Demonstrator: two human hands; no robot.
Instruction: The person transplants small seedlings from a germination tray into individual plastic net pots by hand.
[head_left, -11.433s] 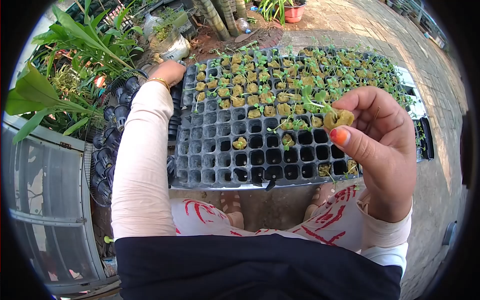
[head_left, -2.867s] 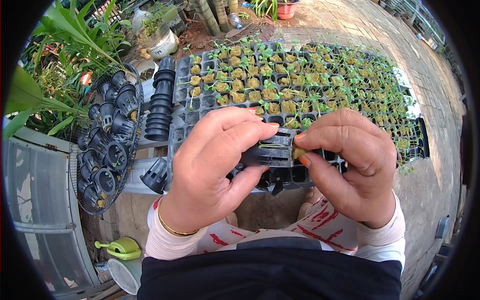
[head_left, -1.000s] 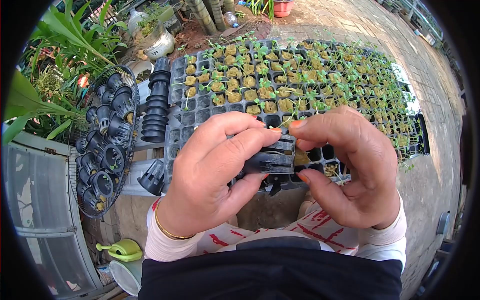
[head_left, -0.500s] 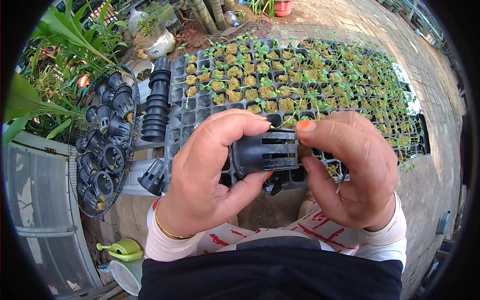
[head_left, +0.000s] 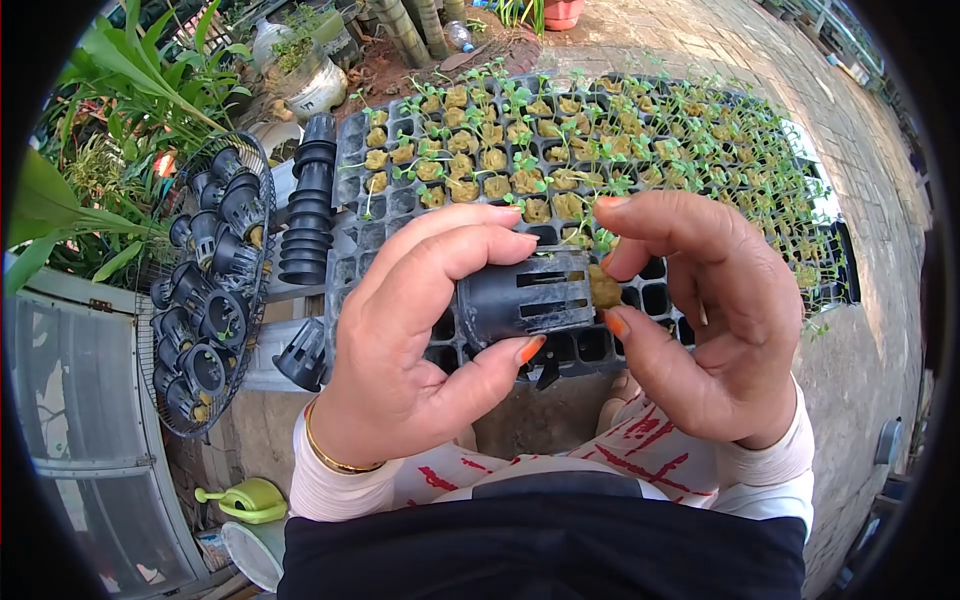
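A black slotted net pot (head_left: pixel 520 298) lies sideways in my left hand (head_left: pixel 405 340), thumb below it and fingers over the top. A yellowish-brown sponge plug (head_left: pixel 605 288) sticks out of the pot's slotted right end. Close around the plug is my right hand (head_left: pixel 715 315), its fingers apart: the thumb tip is by the plug's lower edge, another fingertip by its upper edge, and the index finger raised above. Whether those tips touch the plug is hard to see. Behind the hands, the black seedling tray (head_left: pixel 375 237) holds several sponge plugs with green sprouts.
To the left, a wire basket (head_left: pixel 262 330) holds several filled net pots. A stack of nested net pots (head_left: pixel 308 225) and one loose net pot (head_left: pixel 300 355) lie between basket and tray. A green watering can (head_left: pixel 252 500) stands at lower left, and leafy plants (head_left: pixel 110 130) at upper left.
My right index finger has lifted away from the plug and the right hand has opened somewhat. More of the plug shows beyond the pot's end. My left hand still holds the pot.
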